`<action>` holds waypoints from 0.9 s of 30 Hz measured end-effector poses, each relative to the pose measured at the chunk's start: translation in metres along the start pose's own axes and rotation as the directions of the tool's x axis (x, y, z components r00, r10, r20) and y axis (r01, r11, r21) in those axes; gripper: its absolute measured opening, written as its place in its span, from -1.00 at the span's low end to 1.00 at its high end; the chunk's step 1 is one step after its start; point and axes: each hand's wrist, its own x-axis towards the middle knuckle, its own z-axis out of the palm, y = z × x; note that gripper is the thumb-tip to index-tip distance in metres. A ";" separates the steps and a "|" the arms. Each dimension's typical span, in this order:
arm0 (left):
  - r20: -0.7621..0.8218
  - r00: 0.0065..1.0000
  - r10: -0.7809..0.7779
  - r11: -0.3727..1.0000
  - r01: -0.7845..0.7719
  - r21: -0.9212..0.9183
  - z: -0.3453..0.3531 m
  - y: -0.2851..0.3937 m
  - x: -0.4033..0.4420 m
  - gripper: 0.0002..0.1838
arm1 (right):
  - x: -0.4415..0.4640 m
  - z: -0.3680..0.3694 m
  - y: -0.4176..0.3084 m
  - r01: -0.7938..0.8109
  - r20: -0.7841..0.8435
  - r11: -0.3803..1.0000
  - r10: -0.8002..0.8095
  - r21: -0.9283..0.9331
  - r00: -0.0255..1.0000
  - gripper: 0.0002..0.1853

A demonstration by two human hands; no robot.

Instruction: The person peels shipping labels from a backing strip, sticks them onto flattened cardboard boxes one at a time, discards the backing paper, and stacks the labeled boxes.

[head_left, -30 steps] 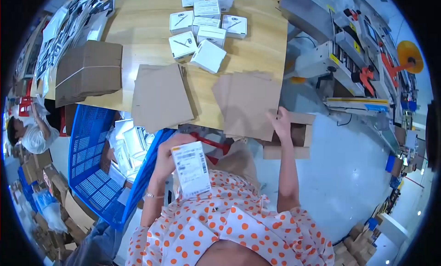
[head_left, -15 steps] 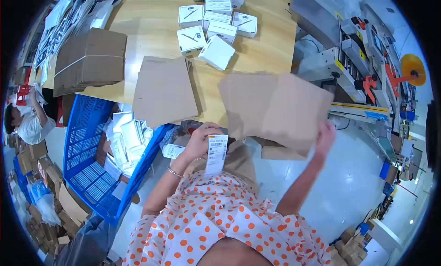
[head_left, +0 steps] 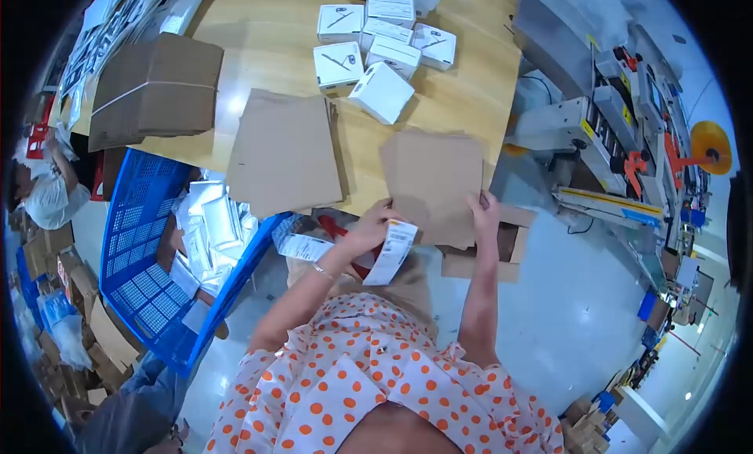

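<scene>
My left hand (head_left: 376, 228) is closed on a white printed label (head_left: 391, 254), which hangs below the fingers near the table's front edge. My right hand (head_left: 484, 211) grips the right edge of a flat brown cardboard sheet (head_left: 438, 183) lying on the right-hand stack. Left of it is another stack of flat cardboard (head_left: 286, 152), and further left a strapped cardboard bundle (head_left: 161, 89). Several small white boxes (head_left: 382, 93) stand grouped behind the stacks. A second strip of labels (head_left: 304, 247) shows beside my left forearm.
A blue plastic basket (head_left: 141, 258) with white packets stands below the table (head_left: 259, 38) on the left. An open carton (head_left: 514, 242) is under the right front corner. Machinery (head_left: 596, 132) stands to the right. Two other people are partly visible at the left.
The cardboard at my right hand has moved left and back over the stack from beyond the table edge. My left hand has moved right with the label, up to the stack.
</scene>
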 end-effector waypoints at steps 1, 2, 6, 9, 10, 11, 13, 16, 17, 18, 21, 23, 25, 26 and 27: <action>0.008 0.999 0.034 0.999 -0.034 0.016 0.006 -0.004 0.005 -0.80 | -0.002 0.005 0.002 -0.012 0.026 1.000 0.011 0.011 1.000 -0.65; 0.003 1.000 0.028 1.000 -0.028 0.011 0.010 -0.009 0.007 -0.80 | -0.003 0.006 0.003 -0.017 0.032 1.000 0.016 0.007 0.999 -0.65; -0.216 0.971 0.103 0.984 -0.068 0.164 0.030 -0.003 0.010 -0.75 | -0.004 -0.002 -0.014 -0.092 0.088 0.947 0.125 -0.309 0.988 -0.54; -0.160 0.982 0.103 0.991 -0.089 0.095 0.041 0.010 -0.003 -0.70 | -0.013 -0.004 -0.027 -0.089 0.048 0.977 0.100 -0.195 0.994 -0.56; -0.189 0.961 0.203 0.961 -0.158 0.228 0.047 0.020 -0.010 -0.68 | -0.020 -0.005 -0.029 -0.092 0.019 0.987 0.095 -0.130 0.995 -0.57; -0.212 0.933 0.290 0.934 -0.227 0.276 0.055 0.024 -0.014 -0.66 | -0.027 -0.007 -0.030 -0.093 -0.013 0.994 0.093 -0.063 0.996 -0.58; -0.268 0.856 0.443 0.883 -0.363 0.297 0.070 0.030 -0.020 -0.63 | -0.030 -0.025 -0.011 -0.072 -0.004 0.996 0.072 -0.052 0.997 -0.59; -0.182 0.857 0.482 0.808 -0.355 0.470 0.088 0.057 -0.037 -0.63 | -0.024 -0.058 0.019 -0.004 0.011 1.000 0.004 -0.022 1.000 -0.63; -0.186 0.858 0.480 0.811 -0.352 0.467 0.091 0.055 -0.039 -0.63 | -0.025 -0.062 0.022 0.008 0.015 1.000 -0.008 -0.017 1.000 -0.63; -0.168 0.849 0.501 0.801 -0.381 0.461 0.094 0.054 -0.041 -0.64 | -0.027 -0.064 0.018 -0.041 0.039 0.993 0.037 0.113 0.999 -0.64; -0.115 0.815 0.568 0.766 -0.473 0.436 0.103 0.050 -0.042 -0.65 | -0.030 -0.071 0.009 -0.166 0.115 0.895 0.130 0.414 0.985 -0.65; -0.114 0.815 0.568 0.766 -0.472 0.437 0.102 0.050 -0.041 -0.66 | -0.026 -0.072 0.013 -0.210 0.155 0.882 0.158 0.421 0.975 -0.65; -0.106 0.819 0.564 0.761 -0.465 0.453 0.095 0.052 -0.041 -0.68 | -0.021 -0.068 0.024 -0.247 0.199 0.911 0.188 0.330 0.962 -0.63; -0.102 0.822 0.560 0.759 -0.459 0.462 0.092 0.051 -0.042 -0.69 | -0.021 -0.069 0.029 -0.260 0.212 0.915 0.200 0.308 0.957 -0.63; -0.103 0.825 0.555 0.761 -0.454 0.463 0.090 0.050 -0.042 -0.69 | -0.022 -0.065 0.026 -0.272 0.224 0.919 0.212 0.285 0.951 -0.63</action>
